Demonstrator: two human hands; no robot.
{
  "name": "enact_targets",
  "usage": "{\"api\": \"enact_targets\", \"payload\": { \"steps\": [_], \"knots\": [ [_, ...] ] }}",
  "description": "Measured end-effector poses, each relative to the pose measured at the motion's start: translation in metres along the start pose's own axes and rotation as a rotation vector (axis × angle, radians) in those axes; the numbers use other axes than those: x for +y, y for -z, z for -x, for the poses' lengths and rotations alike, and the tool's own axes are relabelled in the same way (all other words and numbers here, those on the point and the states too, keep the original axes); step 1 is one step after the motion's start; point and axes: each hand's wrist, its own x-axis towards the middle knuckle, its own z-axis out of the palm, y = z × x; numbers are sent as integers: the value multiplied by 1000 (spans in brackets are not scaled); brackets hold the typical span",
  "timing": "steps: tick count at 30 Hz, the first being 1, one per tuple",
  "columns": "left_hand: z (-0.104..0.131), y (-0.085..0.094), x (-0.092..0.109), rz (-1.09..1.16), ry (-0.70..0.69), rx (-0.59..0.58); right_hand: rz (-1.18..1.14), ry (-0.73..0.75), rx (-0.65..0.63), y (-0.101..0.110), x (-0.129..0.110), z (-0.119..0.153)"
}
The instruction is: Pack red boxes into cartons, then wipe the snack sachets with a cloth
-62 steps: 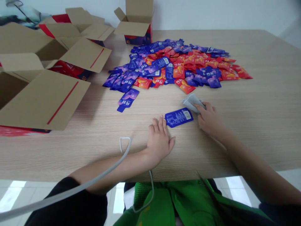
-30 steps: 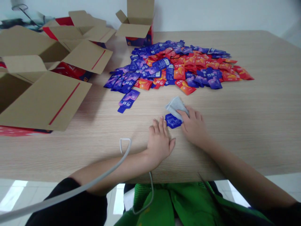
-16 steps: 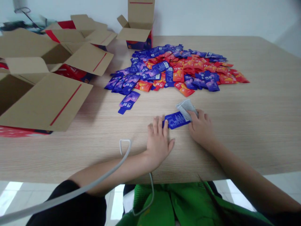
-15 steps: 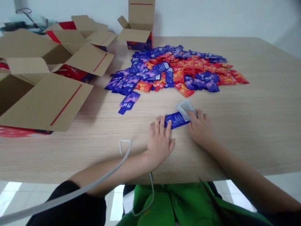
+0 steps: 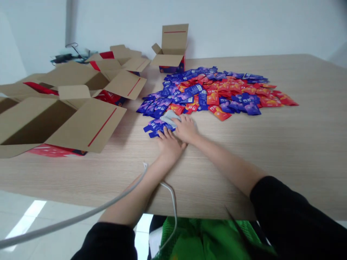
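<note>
My right hand [image 5: 187, 129] presses a folded grey cloth [image 5: 170, 117], its fingers closed on one edge. Under and beside the cloth lies a purple-blue sachet [image 5: 155, 124], partly covered. My left hand [image 5: 170, 143] lies just in front with fingers stretched out, the tips on the right end of a second blue sachet [image 5: 154, 134]. The two sachets lie side by side, with tabs at their left ends. Behind both hands spreads a heap of blue and red-orange sachets [image 5: 217, 94].
Open cardboard boxes [image 5: 105, 124] crowd the left side, flaps spread. Another open box [image 5: 173, 59] stands at the back by the wall. A pale cable [image 5: 108, 206] runs across the lower left, over my left forearm. The wooden table [image 5: 271, 155] extends to the right.
Both hands have moved left, bringing the blue sachet and the grey cloth beside the lone sachet in front of the heap. The camera view has shifted, so boxes and heap appear lower and further right.
</note>
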Motion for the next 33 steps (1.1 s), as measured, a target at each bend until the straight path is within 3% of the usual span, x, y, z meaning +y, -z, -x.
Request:
{"api": "enact_targets", "payload": {
  "steps": [5, 10, 12, 15, 18, 21, 25, 28, 33],
  "knots": [
    [-33, -6, -26, 32, 110, 130, -77, -118, 95, -4, 14, -24],
    [-52, -13, -38, 66, 213, 233, -183, -158, 176, 10, 40, -55],
    [-54, -15, -38, 78, 231, 234, -232, -77, 119, 13, 39, -74],
    [-54, -15, -38, 87, 243, 218, -225, 7, -64, 12, 27, -96],
    [-54, -16, -38, 81, 237, 202, -196, 6, -154, 6, 15, -99],
    [-53, -15, -39, 84, 250, 187, -173, 6, -181, 5, 12, -79],
    [-38, -10, -34, 69, 225, 178, -139, 19, -206, 17, 20, -23],
    [-10, -4, -23, 23, 50, 179, -121, 32, -235, 33, 30, 31],
    [51, 1, -4, 51, -267, -15, -113, -24, -283, 60, 44, 116]
  ]
}}
